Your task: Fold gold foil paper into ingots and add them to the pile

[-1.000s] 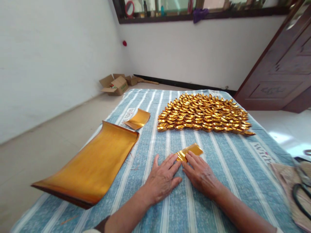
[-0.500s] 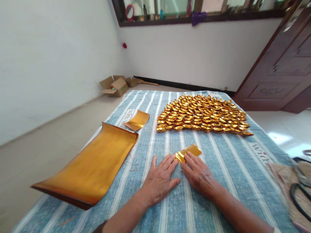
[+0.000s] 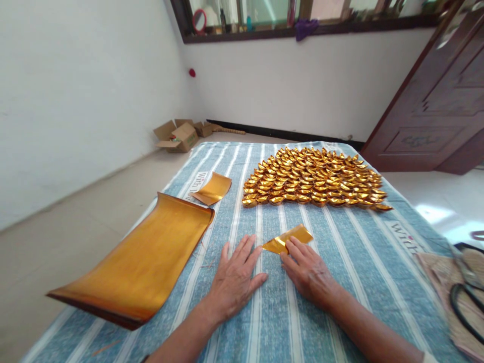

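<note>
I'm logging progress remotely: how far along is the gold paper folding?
Done: many folded gold ingots lie in rows at the far end of the striped cloth. In hand: the right hand presses a partly folded gold sheet; the left hand lies flat beside it. Left: a small loose sheet and a large gold stack, unfolded.

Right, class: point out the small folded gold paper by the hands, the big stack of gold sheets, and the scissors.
small folded gold paper (image 3: pixel 289 238): head view, middle of its shiny top face.
stack of gold sheets (image 3: pixel 139 259): head view, centre of the top sheet.
scissors (image 3: pixel 464 305): head view, on the black handle loop.
</note>
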`<state>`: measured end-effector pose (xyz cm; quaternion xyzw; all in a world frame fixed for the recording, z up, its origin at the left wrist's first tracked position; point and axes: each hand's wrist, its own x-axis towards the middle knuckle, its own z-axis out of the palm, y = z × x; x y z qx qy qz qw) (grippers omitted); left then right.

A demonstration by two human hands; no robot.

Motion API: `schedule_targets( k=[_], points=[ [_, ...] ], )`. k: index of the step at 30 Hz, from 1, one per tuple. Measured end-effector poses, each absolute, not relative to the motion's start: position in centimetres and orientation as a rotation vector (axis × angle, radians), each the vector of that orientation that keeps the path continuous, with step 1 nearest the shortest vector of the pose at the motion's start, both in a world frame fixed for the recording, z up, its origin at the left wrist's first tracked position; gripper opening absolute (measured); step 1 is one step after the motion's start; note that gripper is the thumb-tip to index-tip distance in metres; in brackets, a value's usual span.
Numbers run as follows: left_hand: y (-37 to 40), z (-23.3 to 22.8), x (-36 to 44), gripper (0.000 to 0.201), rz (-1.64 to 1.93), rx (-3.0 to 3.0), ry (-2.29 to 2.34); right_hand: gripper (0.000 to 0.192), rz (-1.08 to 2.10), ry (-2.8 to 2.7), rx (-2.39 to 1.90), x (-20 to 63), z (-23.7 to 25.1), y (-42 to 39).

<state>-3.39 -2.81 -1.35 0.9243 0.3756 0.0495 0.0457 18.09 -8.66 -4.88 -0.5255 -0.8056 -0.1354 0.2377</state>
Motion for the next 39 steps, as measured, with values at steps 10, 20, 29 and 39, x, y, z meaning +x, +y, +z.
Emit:
schedule_targets(
  k=[10,20,29,39],
  points=[
    [-3.2,0.1,-2.7,0.033,0.374,2.867,1.264,0.021,-0.385,-2.221,-1.442,18.1,-5.0,-8.6],
    [-3.5,-2.2,0.7,0.044,0.383,2.847,0.884,0.028,-0.404,-2.213,-1.428,18.2,-5.2,-8.4],
    [-3.4,-2.9,0.3,0.04,0.534,2.858,0.864,0.023,-0.318,-2.192,-1.431,18.2,-4.7,-8.5],
    [-3.1,-3.0,0.2,0.042,0.536,2.822,0.834,0.019,-0.252,-2.163,-1.394,18.3,-4.2,-8.3]
  ],
)
